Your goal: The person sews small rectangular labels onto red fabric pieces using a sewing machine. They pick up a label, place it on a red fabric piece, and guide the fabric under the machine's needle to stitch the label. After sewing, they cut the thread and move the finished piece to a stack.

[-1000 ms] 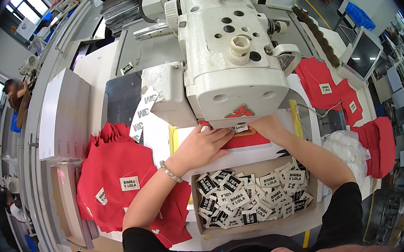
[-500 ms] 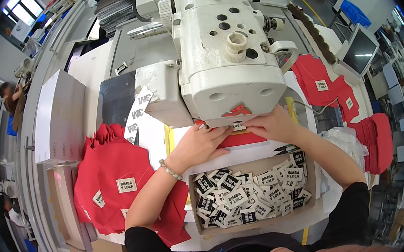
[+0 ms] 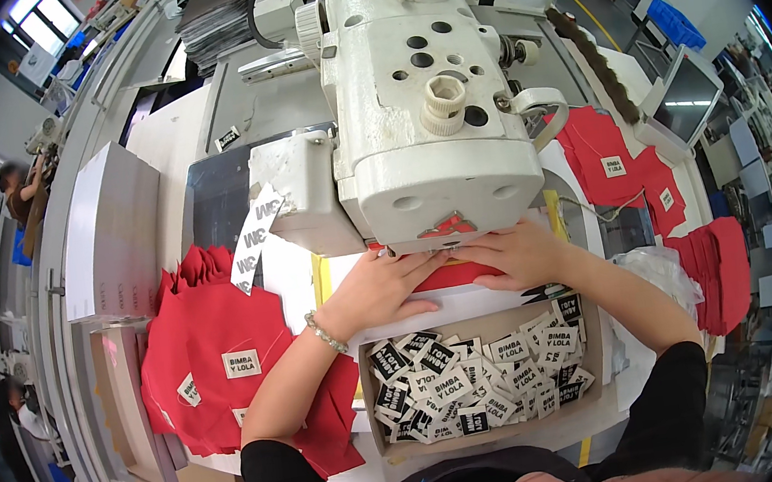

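Observation:
Under the head of a white sewing machine lies a piece of red fabric. My left hand rests on its left part, fingers stretched toward the needle area, a beaded bracelet on the wrist. From the right, my right hand presses flat on the fabric, fingers extended and nearly meeting the left fingertips. The machine head hides the needle and whatever is directly under it. Just in front of my hands is a shallow cardboard box filled with small black and white labels.
Left stands a heap of red fabric pieces with labels on them, beside a tall white box. More red pieces and a red stack lie right, near a clear plastic bag and a small screen.
My right fingertips have moved left, toward my left hand. A white label seen earlier between my fingers is now hidden. The machine head appears slightly lower and further left in the picture.

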`<state>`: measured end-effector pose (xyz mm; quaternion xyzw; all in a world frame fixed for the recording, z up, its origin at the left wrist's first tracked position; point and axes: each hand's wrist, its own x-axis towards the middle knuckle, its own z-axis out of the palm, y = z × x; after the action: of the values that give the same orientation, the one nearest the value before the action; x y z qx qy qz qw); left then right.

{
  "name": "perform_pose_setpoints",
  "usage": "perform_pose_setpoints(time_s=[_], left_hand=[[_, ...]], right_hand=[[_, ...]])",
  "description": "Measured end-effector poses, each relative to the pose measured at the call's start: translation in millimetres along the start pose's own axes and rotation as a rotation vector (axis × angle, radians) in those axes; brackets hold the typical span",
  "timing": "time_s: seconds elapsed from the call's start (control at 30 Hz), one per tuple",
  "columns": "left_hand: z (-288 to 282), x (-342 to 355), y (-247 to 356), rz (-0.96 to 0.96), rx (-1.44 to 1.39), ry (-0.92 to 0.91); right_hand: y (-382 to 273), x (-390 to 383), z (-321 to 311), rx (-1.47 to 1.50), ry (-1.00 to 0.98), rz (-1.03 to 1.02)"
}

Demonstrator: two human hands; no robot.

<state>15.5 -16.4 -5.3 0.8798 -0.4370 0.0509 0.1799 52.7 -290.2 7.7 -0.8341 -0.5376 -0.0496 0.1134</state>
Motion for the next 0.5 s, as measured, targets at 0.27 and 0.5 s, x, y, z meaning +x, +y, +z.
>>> perform_pose_setpoints(time_s=[0.27,0.5], left_hand=[[-3,-2,-4,-0.044,-0.034,-0.039],[-2,0,-4,-0.055,-0.023,-0.047]], right_hand=[[12,-6,10,-0.011,0.052,-0.048],[16,-9,11,-0.029,0.094,-0.079]])
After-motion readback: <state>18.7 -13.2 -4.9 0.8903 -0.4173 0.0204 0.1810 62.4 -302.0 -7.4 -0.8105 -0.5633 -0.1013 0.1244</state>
